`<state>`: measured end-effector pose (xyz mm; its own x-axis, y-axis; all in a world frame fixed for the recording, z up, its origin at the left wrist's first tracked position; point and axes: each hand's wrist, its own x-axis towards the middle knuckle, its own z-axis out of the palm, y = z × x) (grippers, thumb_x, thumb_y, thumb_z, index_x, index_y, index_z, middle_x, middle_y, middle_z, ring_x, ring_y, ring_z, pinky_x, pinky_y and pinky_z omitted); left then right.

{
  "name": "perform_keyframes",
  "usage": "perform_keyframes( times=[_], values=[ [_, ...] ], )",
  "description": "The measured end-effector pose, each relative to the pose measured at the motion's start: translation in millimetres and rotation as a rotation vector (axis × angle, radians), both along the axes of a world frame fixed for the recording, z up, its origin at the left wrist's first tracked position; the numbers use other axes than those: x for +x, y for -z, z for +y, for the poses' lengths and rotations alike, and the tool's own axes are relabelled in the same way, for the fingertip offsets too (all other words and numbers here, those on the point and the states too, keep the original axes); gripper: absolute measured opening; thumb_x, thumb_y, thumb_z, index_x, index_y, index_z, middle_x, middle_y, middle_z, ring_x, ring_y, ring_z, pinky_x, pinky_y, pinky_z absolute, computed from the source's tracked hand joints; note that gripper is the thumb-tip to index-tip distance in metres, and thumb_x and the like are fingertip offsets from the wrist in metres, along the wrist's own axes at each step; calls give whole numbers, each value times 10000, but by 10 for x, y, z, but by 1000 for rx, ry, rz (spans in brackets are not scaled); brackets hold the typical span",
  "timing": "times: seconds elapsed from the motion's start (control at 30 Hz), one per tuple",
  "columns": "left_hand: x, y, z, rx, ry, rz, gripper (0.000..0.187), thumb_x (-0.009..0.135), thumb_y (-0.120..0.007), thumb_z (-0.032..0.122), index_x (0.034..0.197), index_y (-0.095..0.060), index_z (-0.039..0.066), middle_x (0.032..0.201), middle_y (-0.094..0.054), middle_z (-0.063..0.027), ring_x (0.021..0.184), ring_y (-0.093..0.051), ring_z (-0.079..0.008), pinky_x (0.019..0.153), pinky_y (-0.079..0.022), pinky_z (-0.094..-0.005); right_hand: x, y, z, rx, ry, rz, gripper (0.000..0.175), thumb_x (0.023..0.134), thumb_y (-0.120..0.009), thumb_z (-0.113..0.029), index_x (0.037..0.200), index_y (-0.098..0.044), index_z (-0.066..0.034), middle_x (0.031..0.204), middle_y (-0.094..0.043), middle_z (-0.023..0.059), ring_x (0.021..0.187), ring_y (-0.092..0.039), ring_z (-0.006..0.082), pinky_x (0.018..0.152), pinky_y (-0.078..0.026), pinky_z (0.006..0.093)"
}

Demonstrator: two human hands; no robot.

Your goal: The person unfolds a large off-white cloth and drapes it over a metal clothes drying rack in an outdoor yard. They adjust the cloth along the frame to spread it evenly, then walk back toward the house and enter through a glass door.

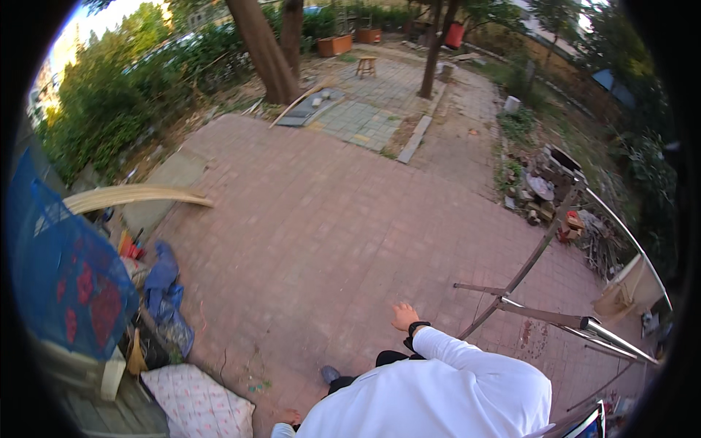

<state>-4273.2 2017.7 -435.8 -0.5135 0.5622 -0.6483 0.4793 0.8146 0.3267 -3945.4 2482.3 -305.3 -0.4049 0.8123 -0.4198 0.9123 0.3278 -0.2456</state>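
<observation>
My right hand (404,316), with a black watch on the wrist, hangs over the reddish brick paving (306,219); its fingers are spread and nothing is in them. At the bottom edge my left hand (288,418) shows only in part, near a cushion (200,402) with a small pink pattern; whether it holds anything cannot be seen. A grey shoe (329,374) stands on the paving between the two hands. To the right of my right hand is a folding metal rack frame (501,295).
Blue mesh (82,274), blue plastic bags (164,295) and a curved bundle of pale strips (137,197) lie left. Rubble (539,191) and a cardboard box (572,227) line the right. Ahead are tree trunks (268,60), a wooden stool (366,67) and orange planters (334,46).
</observation>
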Motion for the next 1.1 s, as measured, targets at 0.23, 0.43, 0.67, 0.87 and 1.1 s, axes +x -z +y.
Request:
perform_keyframes(
  times=[0.23,0.43,0.67,0.87,1.1],
  values=[
    [-3062,-844,3476,244,100,384,280,812,-547,241,888,-664,-1,900,-623,-240,870,-602,-393,771,-473,-460,1391,236,192,122,658,56,556,721,-631,-262,1233,-491,-97,1287,-451,189,1197,-409,366,974,-383,428],
    [-2221,-785,6099,700,-95,-52,216,842,-527,221,845,-632,32,732,-642,-131,676,-616,-213,610,-467,-342,1641,620,501,-404,944,-286,601,751,-608,-318,1274,-438,-74,1358,-361,175,1260,-346,343,1014,-340,436],
    [-1002,-372,6804,191,244,-215,330,797,-567,322,903,-659,23,816,-658,-153,754,-637,-268,693,-498,-364,1309,668,2500,-94,831,93,535,691,-629,-304,1158,-535,-60,1244,-474,221,1187,-412,387,981,-369,440],
    [-1064,-374,7580,-232,438,-106,275,773,-582,282,839,-657,26,781,-656,-104,660,-619,-200,612,-497,-349,1426,500,4210,253,853,364,576,734,-639,-284,1239,-471,-62,1298,-426,223,1195,-399,393,995,-354,437],
    [22,248,10740,-152,757,-137,210,778,-553,221,777,-657,38,704,-640,-100,601,-592,-208,563,-474,-360,2452,352,4674,-229,1265,38,611,720,-656,-271,1265,-454,-83,1302,-426,203,1197,-406,383,988,-369,431]
  ],
)
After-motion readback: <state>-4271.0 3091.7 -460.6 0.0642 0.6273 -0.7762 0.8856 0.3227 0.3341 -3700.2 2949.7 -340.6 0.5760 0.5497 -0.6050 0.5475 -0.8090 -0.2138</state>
